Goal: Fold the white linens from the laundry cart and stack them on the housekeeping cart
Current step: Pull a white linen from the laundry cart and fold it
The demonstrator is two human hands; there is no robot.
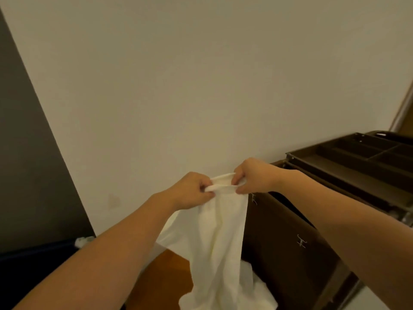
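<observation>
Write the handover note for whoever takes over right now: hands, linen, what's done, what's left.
Hands: left grip pinches the top edge of the white linen; right grip pinches the same edge close beside it.
Linen: hangs unfolded in front of the brown housekeeping cart, lower end out of frame.
Done: one piece lifted; no folded linen shows on the visible part of the cart's top tray.
Left: fold this piece, stack it on the cart, then do the rest.

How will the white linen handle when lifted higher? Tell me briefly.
Likely floppy: the white linen hangs in loose folds below the left hand and right hand pinching its top edge. Probably light: finger pinches hold it up.
</observation>
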